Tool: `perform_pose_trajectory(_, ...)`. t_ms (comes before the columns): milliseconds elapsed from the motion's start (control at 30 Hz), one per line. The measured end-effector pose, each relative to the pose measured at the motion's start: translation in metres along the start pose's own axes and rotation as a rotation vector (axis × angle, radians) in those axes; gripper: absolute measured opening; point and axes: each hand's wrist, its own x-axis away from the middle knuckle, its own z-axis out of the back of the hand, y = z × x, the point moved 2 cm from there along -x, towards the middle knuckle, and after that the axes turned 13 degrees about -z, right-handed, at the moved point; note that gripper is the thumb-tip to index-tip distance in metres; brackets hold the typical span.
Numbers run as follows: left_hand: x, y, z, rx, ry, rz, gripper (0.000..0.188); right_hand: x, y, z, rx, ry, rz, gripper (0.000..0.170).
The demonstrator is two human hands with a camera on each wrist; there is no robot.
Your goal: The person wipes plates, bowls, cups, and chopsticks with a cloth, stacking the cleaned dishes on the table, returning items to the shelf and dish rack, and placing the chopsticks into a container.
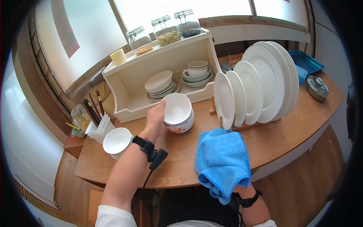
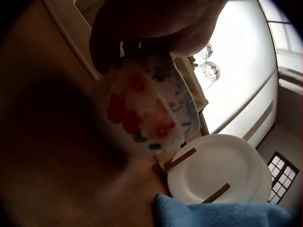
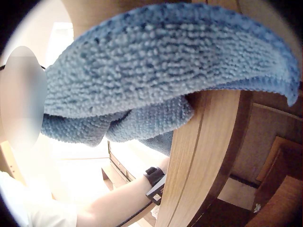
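My left hand (image 1: 154, 120) grips the upper white bowl (image 1: 177, 108) by its left side, thumb at the rim. That bowl sits in a bowl with red flowers (image 1: 180, 128) on the table. In the left wrist view, the fingers of the left hand (image 2: 156, 28) curve over the flowered bowl (image 2: 137, 113) and its blue-patterned neighbour. A blue cloth (image 1: 223, 160) is draped over my right hand at the table's front edge; only the wrist (image 1: 246, 192) shows, and the fingers are hidden. The cloth (image 3: 156, 61) fills the upper right wrist view.
White plates (image 1: 264, 83) stand upright in a wooden rack right of the bowls. More bowls (image 1: 118, 140) stand at left, beside a chopstick holder (image 1: 100, 130). Behind is a cream shelf (image 1: 128, 94) with dishes inside and jars (image 1: 166, 32) on top. A lidded tin (image 1: 317, 89) sits far right.
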Motion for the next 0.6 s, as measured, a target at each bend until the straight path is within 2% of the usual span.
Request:
perform_pose_trajectory(33, -0.003, -0.002, 0.001, 0.080, -0.044, 0.063, 0.046, 0.000, -0.001, -0.002, -0.143, -0.003, -0.057, 0.050)
perform_pose_trajectory(133, 0.003, 0.009, 0.001, 0.101, -0.029, 0.156, 0.040, 0.000, 0.002, 0.000, -0.003, 0.027, -0.059, 0.051)
perform_pose_trajectory(267, -0.004, 0.002, 0.003, 0.111, -0.049, 0.148, 0.038, -0.002, 0.000, 0.000, 0.076, 0.009, 0.016, 0.049)
perform_pose_trajectory(333, -0.006, -0.004, 0.002, 0.192, -0.096, 0.084, 0.035, 0.000, 0.005, -0.002, -0.173, 0.009, -0.115, 0.045)
perform_pose_trajectory(367, -0.008, -0.007, 0.001, 0.195, -0.125, 0.072, 0.036, 0.002, -0.001, -0.001, -0.175, -0.009, -0.118, 0.045)
perform_pose_trajectory(400, -0.010, -0.007, 0.001, 0.190, -0.135, 0.059, 0.036, 0.004, -0.012, 0.001, 0.000, -0.039, -0.118, 0.043)
perform_pose_trajectory(433, 0.004, 0.014, 0.003, -0.045, -0.120, -0.074, 0.045, 0.002, -0.014, 0.002, 0.164, -0.075, -0.108, 0.042)
perform_pose_trajectory(467, -0.008, 0.002, 0.007, -0.256, 0.009, -0.295, 0.048, 0.010, 0.007, 0.012, 0.138, -0.090, -0.189, 0.042)
perform_pose_trajectory(500, -0.010, 0.005, 0.014, -0.295, -0.046, -0.436, 0.048, 0.018, 0.029, 0.014, 0.110, -0.105, -0.276, 0.042)
perform_pose_trajectory(533, 0.003, 0.013, 0.019, -0.302, 0.017, -0.658, 0.039, 0.007, 0.006, 0.002, 0.192, -0.048, -0.160, 0.042)
perform_pose_trajectory(567, 0.025, 0.033, 0.035, -0.334, 0.030, -0.647, 0.039, -0.002, -0.017, -0.007, 0.273, 0.026, -0.047, 0.043)
perform_pose_trajectory(600, 0.056, 0.063, 0.046, -0.395, -0.069, -0.729, 0.038, 0.000, -0.008, -0.012, 0.251, 0.016, -0.049, 0.043)
